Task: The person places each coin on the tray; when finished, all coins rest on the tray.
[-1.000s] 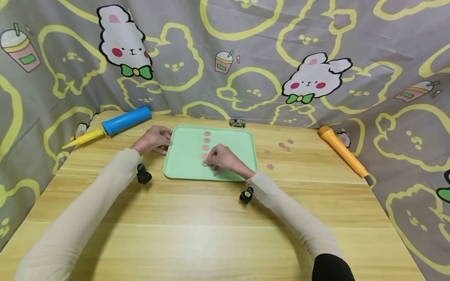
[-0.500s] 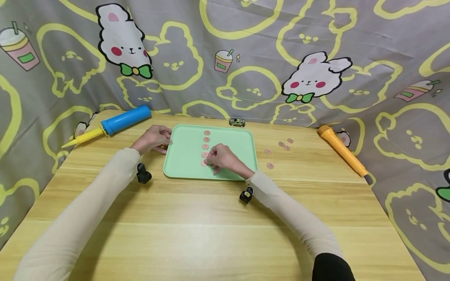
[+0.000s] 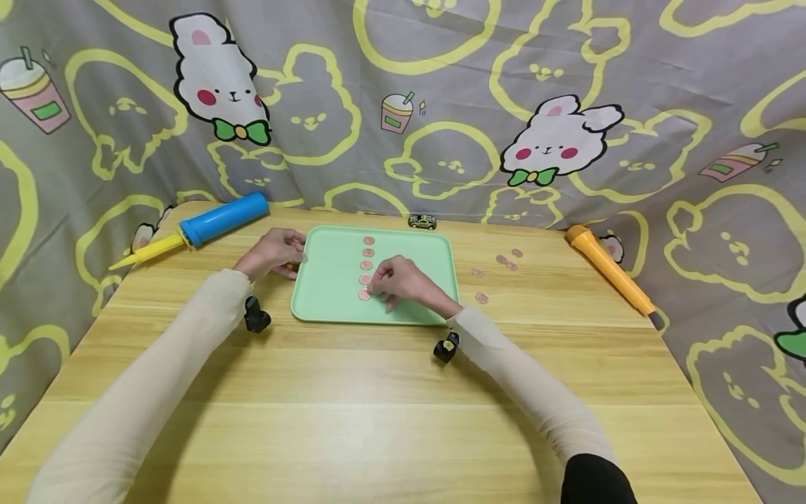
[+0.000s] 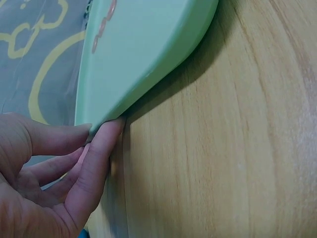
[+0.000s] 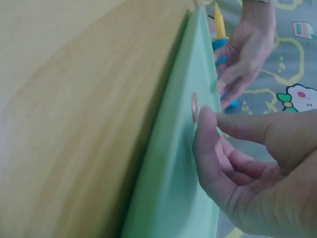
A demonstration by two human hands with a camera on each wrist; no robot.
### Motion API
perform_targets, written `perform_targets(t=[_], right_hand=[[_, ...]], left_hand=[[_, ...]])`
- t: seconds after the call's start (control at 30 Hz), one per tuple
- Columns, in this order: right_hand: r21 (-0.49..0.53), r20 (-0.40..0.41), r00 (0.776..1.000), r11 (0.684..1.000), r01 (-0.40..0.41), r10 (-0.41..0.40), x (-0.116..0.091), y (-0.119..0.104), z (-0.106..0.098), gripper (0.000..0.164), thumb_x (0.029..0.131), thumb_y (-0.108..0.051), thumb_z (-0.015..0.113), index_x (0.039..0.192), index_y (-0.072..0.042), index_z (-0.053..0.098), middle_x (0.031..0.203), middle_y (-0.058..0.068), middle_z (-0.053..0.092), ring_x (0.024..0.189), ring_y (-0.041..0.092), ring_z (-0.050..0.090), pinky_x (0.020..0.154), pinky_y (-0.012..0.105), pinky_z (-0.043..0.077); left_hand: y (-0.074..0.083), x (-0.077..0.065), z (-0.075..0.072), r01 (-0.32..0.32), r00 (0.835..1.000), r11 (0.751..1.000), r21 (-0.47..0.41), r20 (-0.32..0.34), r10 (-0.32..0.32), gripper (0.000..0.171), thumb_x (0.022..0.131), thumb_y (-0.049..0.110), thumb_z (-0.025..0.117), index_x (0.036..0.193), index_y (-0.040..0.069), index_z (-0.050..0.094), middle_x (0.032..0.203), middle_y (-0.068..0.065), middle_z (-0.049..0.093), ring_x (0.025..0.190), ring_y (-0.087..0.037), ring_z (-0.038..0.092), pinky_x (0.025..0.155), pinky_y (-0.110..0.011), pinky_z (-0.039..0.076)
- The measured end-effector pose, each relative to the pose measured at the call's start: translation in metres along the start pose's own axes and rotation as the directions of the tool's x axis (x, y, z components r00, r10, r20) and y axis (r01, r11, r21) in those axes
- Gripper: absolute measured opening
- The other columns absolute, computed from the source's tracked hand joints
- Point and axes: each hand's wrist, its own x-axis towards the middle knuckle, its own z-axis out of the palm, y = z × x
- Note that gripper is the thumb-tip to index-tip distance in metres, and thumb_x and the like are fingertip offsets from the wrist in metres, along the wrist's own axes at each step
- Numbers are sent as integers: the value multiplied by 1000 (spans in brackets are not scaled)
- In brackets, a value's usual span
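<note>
A light green tray [image 3: 327, 280] lies on the wooden table, with a column of several copper coins down its middle. My left hand [image 3: 273, 253] holds the tray's left rim; in the left wrist view, thumb and index finger [image 4: 101, 144] meet at its corner. Over the tray, my right hand [image 3: 403, 281] has its fingertips right beside the nearest coin [image 3: 364, 295] of the column. The right wrist view has that coin [image 5: 194, 107] lying flat just past the index fingertip, with the fingers loosely bent and nothing seen between them.
Several loose coins [image 3: 502, 260] lie on the table right of the tray. A small toy car [image 3: 422, 222] stands behind it. A blue and yellow pump [image 3: 223, 219] lies at the back left, an orange microphone [image 3: 611, 269] at the right. A patterned curtain [image 3: 453, 84] borders the table.
My right hand has drawn slightly right, off the nearest coin, which now shows more fully. The left hand stays at the tray's rim. The whole view has shifted slightly.
</note>
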Motion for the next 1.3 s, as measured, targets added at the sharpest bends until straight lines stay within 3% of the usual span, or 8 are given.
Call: perform_targets(t=[0.4,0.6,0.87,1.0,1.03,1.1,1.23,1.3], right_hand=[[30,-58,997,998,58,-56,-16,20,-40,11,101,-7,68,102,3,71,94,21,69,76,26,68,64,39,66],[13,-139,989,999,49,-47,-22,31,-65,14,102,-9,68,107,4,69,96,18,67,76,27,67,69,43,66],[-24,-293,955,999,42,-48,-37,53,-103,21,103,-10,66,115,7,68,101,16,66,91,37,66,76,43,66],[-63,-363,931,998,16,-38,-43,66,-121,23,103,-14,67,115,6,68,100,13,65,87,30,67,80,50,65],[-73,-383,923,997,4,-32,-44,69,-125,24,103,-15,67,115,6,68,100,13,66,85,30,69,89,49,63],[-92,-409,912,996,-20,-19,-47,75,-132,25,104,-16,67,114,6,68,102,14,67,81,28,70,94,53,60],[-122,-466,885,991,-61,-3,-51,86,-145,23,104,-14,65,115,6,68,106,17,67,87,24,65,92,34,54],[-134,-491,871,989,-70,-5,-52,92,-151,23,103,-12,64,116,7,67,109,19,66,91,21,60,79,22,52]], left_hand=[[2,-2,1,-4,1000,999,42,-25,5,59,101,3,58,155,-10,38,138,-29,50,107,-33,63,76,-34,66],[1,-3,-2,3,1000,999,40,-30,-2,58,102,3,57,155,-10,38,140,-30,49,110,-34,62,77,-34,66],[3,-3,2,2,1000,1000,10,-11,-2,60,102,3,57,156,-10,36,142,-30,49,113,-36,62,79,-35,66],[4,-1,3,3,1000,1000,9,-12,-3,60,102,3,57,157,-10,35,143,-30,49,114,-36,61,78,-34,66],[4,-1,4,2,1000,1000,10,-13,-2,61,102,3,57,157,-10,34,143,-30,49,114,-36,61,78,-34,66],[5,0,4,5,1000,1000,12,-15,-5,60,102,3,57,157,-10,35,142,-30,49,113,-35,61,78,-34,66],[3,0,3,13,1000,1000,13,-16,-13,61,102,3,57,157,-10,34,143,-30,49,112,-35,62,77,-35,66],[1,0,2,15,1000,1000,14,-19,-14,60,102,3,57,157,-10,35,143,-30,49,112,-34,62,76,-34,66]])
